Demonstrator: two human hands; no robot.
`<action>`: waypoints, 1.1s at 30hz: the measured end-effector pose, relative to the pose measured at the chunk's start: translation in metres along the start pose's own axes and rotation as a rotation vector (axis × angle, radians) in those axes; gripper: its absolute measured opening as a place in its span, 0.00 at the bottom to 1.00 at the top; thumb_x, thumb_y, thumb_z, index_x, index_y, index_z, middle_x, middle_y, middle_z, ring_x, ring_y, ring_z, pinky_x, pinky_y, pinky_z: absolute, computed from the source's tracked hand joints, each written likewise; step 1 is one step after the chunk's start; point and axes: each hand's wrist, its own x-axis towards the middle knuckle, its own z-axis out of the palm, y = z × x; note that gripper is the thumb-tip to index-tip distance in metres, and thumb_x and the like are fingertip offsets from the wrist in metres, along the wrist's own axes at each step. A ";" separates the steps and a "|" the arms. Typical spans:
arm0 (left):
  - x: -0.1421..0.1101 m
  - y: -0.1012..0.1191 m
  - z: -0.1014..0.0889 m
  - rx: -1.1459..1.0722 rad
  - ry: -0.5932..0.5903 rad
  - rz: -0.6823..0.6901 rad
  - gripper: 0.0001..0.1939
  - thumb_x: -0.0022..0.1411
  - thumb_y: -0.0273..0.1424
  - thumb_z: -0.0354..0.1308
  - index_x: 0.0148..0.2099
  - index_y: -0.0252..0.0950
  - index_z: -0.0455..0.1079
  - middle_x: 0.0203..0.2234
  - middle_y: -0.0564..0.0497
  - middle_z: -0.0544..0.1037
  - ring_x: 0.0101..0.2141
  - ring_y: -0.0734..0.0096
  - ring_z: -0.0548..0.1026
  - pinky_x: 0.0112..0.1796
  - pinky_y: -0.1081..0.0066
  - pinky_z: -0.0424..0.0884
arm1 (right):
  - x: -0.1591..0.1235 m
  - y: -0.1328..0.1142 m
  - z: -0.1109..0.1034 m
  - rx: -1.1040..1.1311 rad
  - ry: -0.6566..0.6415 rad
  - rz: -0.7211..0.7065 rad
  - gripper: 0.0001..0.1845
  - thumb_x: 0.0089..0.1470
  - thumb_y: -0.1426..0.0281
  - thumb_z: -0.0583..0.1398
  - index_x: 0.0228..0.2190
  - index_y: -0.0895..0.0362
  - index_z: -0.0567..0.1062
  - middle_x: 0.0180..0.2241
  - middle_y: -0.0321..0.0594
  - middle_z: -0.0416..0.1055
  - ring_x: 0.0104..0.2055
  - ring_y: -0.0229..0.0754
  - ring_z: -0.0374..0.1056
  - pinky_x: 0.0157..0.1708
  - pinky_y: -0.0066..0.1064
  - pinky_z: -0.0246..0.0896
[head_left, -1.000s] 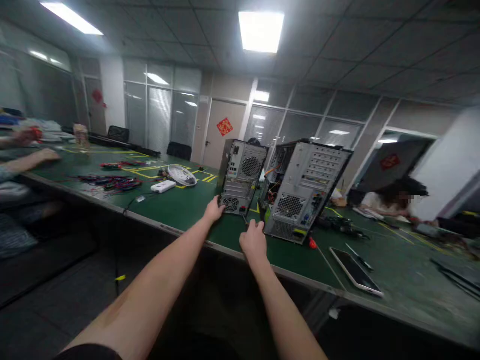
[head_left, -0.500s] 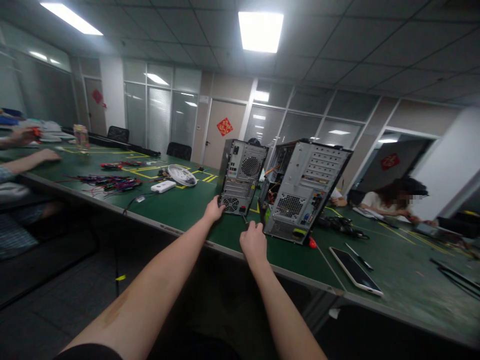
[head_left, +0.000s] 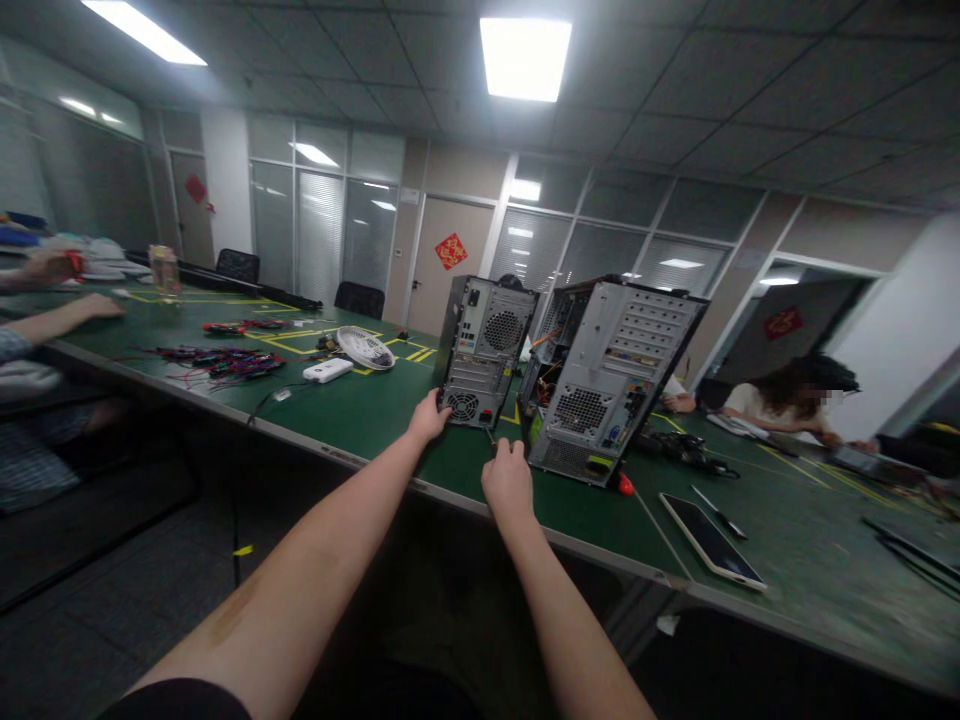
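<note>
In the head view, left fingers (head_left: 433,408) touch the lower edge of the small tower (head_left: 486,376) on the table (head_left: 352,415), grip unclear. Right fingers (head_left: 507,452) curl round a slim tool (head_left: 490,437) near its base, all placed as before.

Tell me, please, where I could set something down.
Bare green table shows between the white device and the left hand, and between the slim tool and the black strips. The small tower, right hand and large tower crowd together.
</note>
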 end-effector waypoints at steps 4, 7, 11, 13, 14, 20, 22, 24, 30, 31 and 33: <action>-0.002 0.002 -0.001 0.012 0.000 -0.009 0.33 0.65 0.30 0.64 0.69 0.32 0.61 0.59 0.35 0.75 0.59 0.55 0.73 0.60 0.62 0.65 | 0.001 0.001 0.003 0.024 -0.011 0.019 0.13 0.64 0.75 0.53 0.49 0.61 0.69 0.47 0.50 0.66 0.44 0.45 0.74 0.42 0.30 0.65; -0.002 0.004 -0.002 0.007 -0.003 -0.011 0.33 0.65 0.31 0.64 0.69 0.32 0.61 0.59 0.35 0.74 0.59 0.55 0.73 0.60 0.62 0.65 | 0.000 0.001 0.001 0.034 -0.019 0.026 0.12 0.65 0.74 0.52 0.49 0.61 0.70 0.47 0.50 0.67 0.44 0.45 0.74 0.41 0.30 0.64; -0.003 0.005 -0.002 0.007 -0.004 -0.016 0.33 0.65 0.31 0.64 0.69 0.33 0.60 0.60 0.36 0.74 0.60 0.56 0.73 0.60 0.63 0.65 | -0.001 0.001 -0.002 0.040 -0.030 0.033 0.13 0.66 0.74 0.52 0.49 0.62 0.70 0.46 0.49 0.68 0.43 0.44 0.74 0.40 0.29 0.64; -0.003 0.005 -0.001 0.010 -0.006 -0.016 0.33 0.65 0.31 0.64 0.69 0.33 0.60 0.60 0.36 0.74 0.60 0.56 0.73 0.60 0.63 0.65 | -0.001 0.001 -0.004 0.038 -0.032 0.034 0.13 0.67 0.73 0.52 0.49 0.61 0.70 0.46 0.49 0.68 0.43 0.43 0.74 0.40 0.29 0.64; -0.003 0.005 -0.001 0.012 -0.006 -0.014 0.33 0.65 0.31 0.64 0.69 0.33 0.60 0.60 0.36 0.74 0.60 0.56 0.73 0.60 0.63 0.65 | -0.001 0.001 -0.004 0.035 -0.033 0.035 0.13 0.67 0.73 0.52 0.49 0.61 0.70 0.46 0.49 0.68 0.43 0.43 0.74 0.40 0.29 0.64; -0.002 0.004 0.000 0.015 -0.012 -0.007 0.33 0.66 0.31 0.63 0.69 0.32 0.59 0.60 0.35 0.73 0.60 0.55 0.72 0.60 0.61 0.65 | -0.003 0.003 -0.005 -0.030 -0.013 0.004 0.14 0.67 0.72 0.52 0.50 0.58 0.72 0.47 0.48 0.68 0.45 0.43 0.73 0.40 0.29 0.64; -0.002 0.004 0.000 0.013 -0.014 -0.007 0.33 0.66 0.32 0.63 0.69 0.32 0.59 0.60 0.35 0.73 0.60 0.55 0.73 0.60 0.61 0.65 | -0.003 0.004 -0.004 -0.037 -0.005 -0.002 0.14 0.67 0.72 0.51 0.51 0.57 0.72 0.47 0.48 0.68 0.46 0.43 0.72 0.40 0.29 0.64; -0.002 0.003 0.000 0.009 -0.011 -0.006 0.33 0.65 0.31 0.64 0.69 0.33 0.59 0.60 0.36 0.74 0.60 0.55 0.73 0.60 0.61 0.65 | -0.002 0.004 -0.002 -0.019 0.001 -0.005 0.15 0.67 0.73 0.52 0.51 0.58 0.71 0.48 0.48 0.67 0.47 0.44 0.72 0.42 0.30 0.65; -0.003 0.004 -0.003 0.003 -0.007 -0.013 0.33 0.65 0.31 0.64 0.69 0.33 0.60 0.59 0.36 0.74 0.60 0.56 0.73 0.60 0.63 0.65 | 0.001 0.000 0.001 0.049 0.015 0.038 0.17 0.60 0.78 0.54 0.51 0.61 0.68 0.49 0.50 0.64 0.45 0.45 0.73 0.44 0.31 0.65; -0.004 0.004 -0.003 0.004 -0.007 -0.010 0.32 0.65 0.30 0.64 0.69 0.32 0.60 0.59 0.36 0.74 0.60 0.56 0.73 0.60 0.63 0.65 | 0.001 0.000 0.001 0.050 0.013 0.039 0.16 0.60 0.78 0.54 0.50 0.61 0.68 0.48 0.50 0.65 0.45 0.44 0.73 0.44 0.30 0.65; -0.005 0.005 -0.004 0.008 -0.006 -0.006 0.32 0.66 0.30 0.63 0.69 0.31 0.60 0.60 0.35 0.74 0.60 0.56 0.73 0.60 0.64 0.65 | 0.000 0.000 0.002 0.043 0.014 0.027 0.15 0.61 0.78 0.53 0.50 0.61 0.68 0.47 0.49 0.66 0.46 0.44 0.73 0.44 0.30 0.65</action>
